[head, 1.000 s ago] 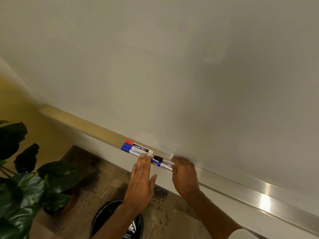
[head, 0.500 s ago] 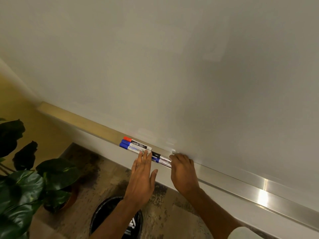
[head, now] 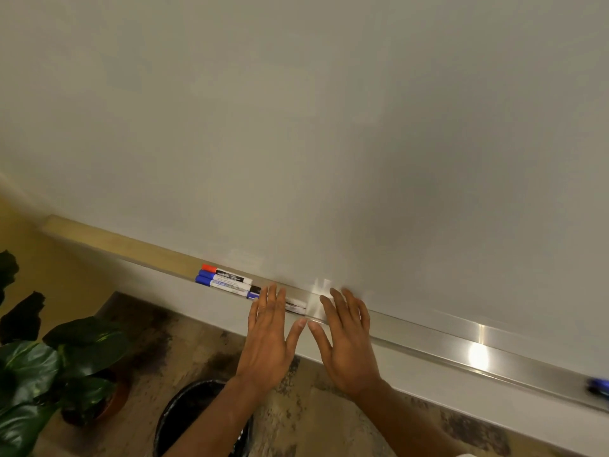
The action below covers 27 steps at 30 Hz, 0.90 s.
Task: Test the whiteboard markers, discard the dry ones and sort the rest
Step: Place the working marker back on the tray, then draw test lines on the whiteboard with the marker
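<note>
Whiteboard markers [head: 230, 283] lie grouped in the tray [head: 428, 334]. Left hand [head: 268, 338] flat, straight fingers apparently touching the nearest pair; right hand [head: 346, 341] flat beside them, holding nothing. To sort well, press lightly, aligning caps by colour without rolling any off.

Most of the view is filled by a pale board [head: 329, 127], w/ a metal tray [head: 428, 338] fixed along its btm edge; a bright glare [head: 478, 356] is seen on it. A yellow wall [head: 39, 275] is seen at L. A mottled brown floor [head: 184, 344] is seen below, w/ a potted plant [head: 82, 351] set at btm L.
</note>
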Tool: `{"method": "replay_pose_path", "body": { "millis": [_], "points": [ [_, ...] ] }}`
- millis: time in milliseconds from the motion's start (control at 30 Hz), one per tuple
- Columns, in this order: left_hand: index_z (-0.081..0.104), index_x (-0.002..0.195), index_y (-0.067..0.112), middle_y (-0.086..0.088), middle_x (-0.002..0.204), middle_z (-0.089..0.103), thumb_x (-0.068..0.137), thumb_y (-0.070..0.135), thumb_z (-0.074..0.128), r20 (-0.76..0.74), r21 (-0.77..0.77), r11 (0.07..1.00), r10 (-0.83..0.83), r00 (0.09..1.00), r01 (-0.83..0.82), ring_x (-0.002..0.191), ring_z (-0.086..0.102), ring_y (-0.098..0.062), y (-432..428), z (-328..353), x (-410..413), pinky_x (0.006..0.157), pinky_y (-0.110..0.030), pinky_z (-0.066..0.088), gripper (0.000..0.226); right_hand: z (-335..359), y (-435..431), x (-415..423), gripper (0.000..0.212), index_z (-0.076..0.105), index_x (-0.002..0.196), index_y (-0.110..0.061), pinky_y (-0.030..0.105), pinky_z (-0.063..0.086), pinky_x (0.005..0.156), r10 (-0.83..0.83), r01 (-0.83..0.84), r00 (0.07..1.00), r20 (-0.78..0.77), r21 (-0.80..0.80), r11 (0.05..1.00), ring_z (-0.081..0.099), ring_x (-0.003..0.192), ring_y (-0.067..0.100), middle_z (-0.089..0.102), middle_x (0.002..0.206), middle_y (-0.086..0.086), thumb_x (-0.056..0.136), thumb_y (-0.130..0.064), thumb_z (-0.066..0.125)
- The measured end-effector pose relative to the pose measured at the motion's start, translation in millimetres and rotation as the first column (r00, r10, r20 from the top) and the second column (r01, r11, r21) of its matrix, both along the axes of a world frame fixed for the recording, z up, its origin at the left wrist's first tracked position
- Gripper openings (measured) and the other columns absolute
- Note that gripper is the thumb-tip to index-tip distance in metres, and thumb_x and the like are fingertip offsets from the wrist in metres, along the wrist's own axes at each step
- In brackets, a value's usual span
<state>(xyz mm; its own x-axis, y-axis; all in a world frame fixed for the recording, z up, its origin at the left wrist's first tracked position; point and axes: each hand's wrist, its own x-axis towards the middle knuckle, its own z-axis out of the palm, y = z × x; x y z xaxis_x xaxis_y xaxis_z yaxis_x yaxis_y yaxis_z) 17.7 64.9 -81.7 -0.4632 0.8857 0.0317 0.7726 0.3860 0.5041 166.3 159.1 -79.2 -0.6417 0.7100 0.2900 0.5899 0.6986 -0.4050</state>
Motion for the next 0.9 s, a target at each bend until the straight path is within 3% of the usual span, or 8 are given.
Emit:
{"method": "replay_pose_path", "body": {
  "millis": [100, 200, 300, 433, 700, 900],
  "points": [
    [-0.011, 0.161, 0.025, 0.004, 0.169, -0.02, 0.091, 0.082, -0.004, -0.042, -0.018, 0.999, -0.033, 0.999, 0.032, 0.154, -0.024, -0.009, 4.3, 8.8, 26.5, 0.125, -0.031, -0.016, 0.091, 11.0, -0.1, 28.1, 0.067, 0.032, 0.154, -0.022, 0.047, 0.009, 0.123, -0.018, 0.019, 0.998, 0.061, -0.019, 1.0, 0.004, 0.155, 0.021, 0.016, 0.166, 0.002, 0.102, -0.064, 0.024],
    [-0.013, 0.161, 0.026, 0.005, 0.168, -0.024, 0.094, 0.079, 0.002, -0.078, -0.032, 0.998, -0.064, 0.995, 0.062, 0.153, -0.026, -0.009, 8.8, 15.1, 56.7, 0.121, -0.026, -0.024, 0.087, 22.5, 1.5, 60.8, 0.072, 0.026, 0.157, -0.022, 0.046, 0.006, 0.122, -0.039, 0.04, 0.996, 0.076, -0.006, 0.999, 0.003, 0.155, 0.022, 0.01, 0.167, 0.003, 0.101, -0.066, 0.021],
    [-0.014, 0.162, 0.025, 0.006, 0.167, -0.027, 0.097, 0.077, 0.005, -0.107, -0.041, 0.995, -0.096, 0.99, 0.092, 0.154, -0.025, -0.011, 15.0, 19.9, 89.6, 0.121, -0.026, -0.024, 0.085, 29.4, 5.6, 100.6, 0.074, 0.027, 0.157, -0.02, 0.047, 0.007, 0.122, -0.079, 0.078, 0.992, 0.098, 0.01, 0.997, 0.004, 0.155, 0.024, 0.01, 0.167, 0.004, 0.1, -0.067, 0.022],
    [-0.016, 0.161, 0.023, 0.004, 0.166, -0.03, 0.092, 0.081, -0.006, -0.117, -0.063, 0.986, -0.16, 0.98, 0.153, 0.153, -0.029, -0.012, 28.3, 28.4, 139.2, 0.122, -0.031, -0.022, 0.09, 30.7, 15.4, 161.6, 0.075, 0.029, 0.156, -0.016, 0.048, 0.007, 0.123, -0.15, 0.145, 0.977, 0.149, 0.046, 0.988, 0.006, 0.154, 0.027, 0.01, 0.167, 0.007, 0.1, -0.066, 0.026],
    [-0.02, 0.158, 0.021, 0.001, 0.165, -0.032, 0.087, 0.081, -0.017, -0.115, -0.104, 0.968, -0.242, 0.963, 0.23, 0.151, -0.033, -0.014, 65.0, 34.7, 241.2, 0.124, -0.039, -0.015, 0.093, 24.7, 39.3, 284.8, 0.076, 0.018, 0.158, -0.017, 0.048, 0.005, 0.122, -0.314, 0.306, 0.924, 0.219, 0.072, 0.949, 0.002, 0.155, 0.027, 0.003, 0.168, 0.008, 0.101, -0.066, 0.025],
    [-0.019, 0.159, 0.023, 0.001, 0.165, -0.031, 0.091, 0.076, -0.003, -0.119, -0.142, 0.951, -0.293, 0.949, 0.276, 0.15, -0.035, -0.014, 91.4, 31.6, 303.3, 0.123, -0.036, -0.019, 0.087, 18.4, 55.9, 359.4, 0.074, 0.024, 0.157, -0.018, 0.046, -0.001, 0.124, -0.406, 0.399, 0.883, 0.236, 0.079, 0.913, 0.002, 0.155, 0.027, 0.006, 0.167, 0.008, 0.101, -0.066, 0.026]
  ]
}}
